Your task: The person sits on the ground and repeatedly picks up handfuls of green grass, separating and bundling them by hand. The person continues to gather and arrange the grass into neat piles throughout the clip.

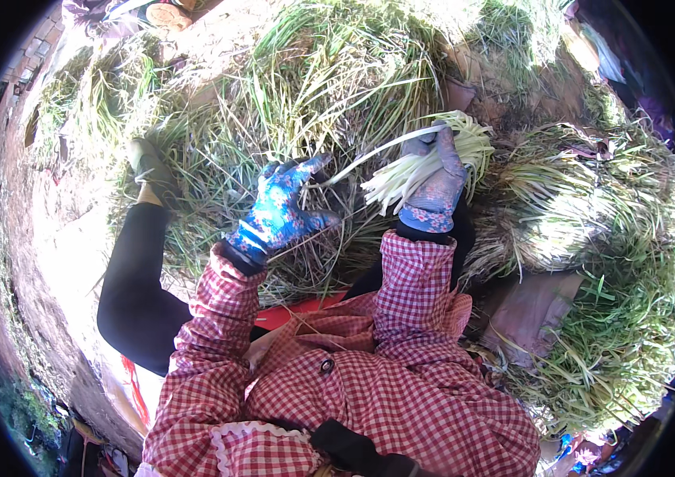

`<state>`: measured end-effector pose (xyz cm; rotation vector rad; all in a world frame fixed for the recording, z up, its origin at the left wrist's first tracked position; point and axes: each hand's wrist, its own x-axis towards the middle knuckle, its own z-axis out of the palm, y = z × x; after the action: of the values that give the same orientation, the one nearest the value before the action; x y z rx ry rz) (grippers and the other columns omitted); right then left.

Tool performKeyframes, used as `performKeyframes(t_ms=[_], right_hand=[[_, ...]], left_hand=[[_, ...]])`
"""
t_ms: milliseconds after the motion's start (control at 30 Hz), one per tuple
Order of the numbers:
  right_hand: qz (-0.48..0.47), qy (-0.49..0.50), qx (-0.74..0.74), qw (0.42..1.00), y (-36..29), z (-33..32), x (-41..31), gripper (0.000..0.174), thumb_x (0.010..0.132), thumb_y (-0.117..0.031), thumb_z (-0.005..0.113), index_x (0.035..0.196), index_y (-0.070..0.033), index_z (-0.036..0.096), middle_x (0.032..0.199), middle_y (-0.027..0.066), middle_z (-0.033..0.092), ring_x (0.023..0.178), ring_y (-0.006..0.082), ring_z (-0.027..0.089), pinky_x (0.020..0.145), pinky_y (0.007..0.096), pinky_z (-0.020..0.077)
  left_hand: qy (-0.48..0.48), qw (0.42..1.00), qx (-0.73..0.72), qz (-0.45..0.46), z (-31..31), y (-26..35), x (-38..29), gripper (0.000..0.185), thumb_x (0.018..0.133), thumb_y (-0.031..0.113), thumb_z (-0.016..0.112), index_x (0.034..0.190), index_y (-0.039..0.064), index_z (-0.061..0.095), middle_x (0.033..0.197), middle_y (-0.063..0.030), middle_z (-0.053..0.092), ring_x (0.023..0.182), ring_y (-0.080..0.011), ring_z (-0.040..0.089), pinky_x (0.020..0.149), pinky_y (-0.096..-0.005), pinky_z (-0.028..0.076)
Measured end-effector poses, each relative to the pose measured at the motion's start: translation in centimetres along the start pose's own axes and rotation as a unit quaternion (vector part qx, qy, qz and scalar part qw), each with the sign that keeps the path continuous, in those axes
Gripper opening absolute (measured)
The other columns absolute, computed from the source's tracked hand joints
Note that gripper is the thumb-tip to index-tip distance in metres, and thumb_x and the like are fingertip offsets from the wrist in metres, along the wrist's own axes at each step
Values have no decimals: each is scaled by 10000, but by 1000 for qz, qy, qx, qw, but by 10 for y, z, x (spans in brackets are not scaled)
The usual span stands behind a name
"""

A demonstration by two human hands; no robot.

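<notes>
My right hand (437, 170), in a floral work glove, is closed around a bundle of pale plant stalks (409, 176). Their cut-looking white ends point left, and the rest droops over behind my fingers. One longer stalk (367, 158) sticks out of the bundle towards my left hand (283, 206). That hand, in a blue floral glove, has its fingers spread, with the tip of the long stalk near them; whether they touch cannot be told. Under both hands lies a heap of long green leaves and dry strands (337, 107).
More piled stalks (552, 220) lie to the right, with green leaves (617, 358) below them and a brownish sheet (531, 316) between. My outstretched leg and shoe (155, 170) rest at the left. Part of another person's shoe (168, 16) shows at the top left.
</notes>
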<state>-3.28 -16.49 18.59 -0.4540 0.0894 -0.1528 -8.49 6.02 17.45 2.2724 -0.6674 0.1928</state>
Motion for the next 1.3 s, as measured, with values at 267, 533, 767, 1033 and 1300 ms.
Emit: performKeyframes(t_ms=[267, 533, 767, 1033, 1300], right_hand=[[8, -14, -27, 999, 5, 7, -6, 200, 805, -140, 667, 894, 16, 580, 725, 58, 537, 594, 138, 467, 524, 237, 380], [43, -87, -27, 995, 15, 2, -7, 216, 820, -36, 640, 1014, -65, 551, 929, 73, 584, 792, 151, 488, 583, 250, 403], [18, -48, -226, 973, 35, -2, -6, 366, 774, -34, 677, 1090, 31, 504, 1001, 212, 622, 930, 279, 623, 764, 373, 534], [-43, -27, -18, 999, 7, 5, -4, 223, 819, -38, 643, 977, -128, 514, 836, 39, 556, 744, 142, 481, 619, 257, 391], [-26, -40, -56, 997, 25, 10, -10, 339, 730, 52, 685, 982, -83, 504, 820, 109, 589, 674, 207, 545, 550, 304, 426]], left_hand=[[47, 639, -748, -172, 50, 6, -32, 682, 799, 208, 695, 1369, 43, 358, 1292, -121, 501, 995, -230, 605, 835, -347, 500], [282, 669, -611, -316, 23, 30, -6, 235, 840, 199, 667, 1011, 50, 603, 683, 43, 536, 505, -39, 431, 423, -189, 324], [225, 964, -103, -98, 46, 64, 47, 196, 745, 4, 664, 936, 50, 662, 850, -119, 608, 794, -254, 591, 665, -310, 466], [473, 652, -508, -305, 39, -32, -9, 53, 844, 69, 637, 838, 30, 602, 742, 0, 605, 654, -71, 523, 645, -245, 445], [37, 883, 86, -460, 94, -127, -21, 387, 783, 341, 672, 952, -5, 634, 931, -190, 660, 872, -342, 630, 771, -393, 488]])
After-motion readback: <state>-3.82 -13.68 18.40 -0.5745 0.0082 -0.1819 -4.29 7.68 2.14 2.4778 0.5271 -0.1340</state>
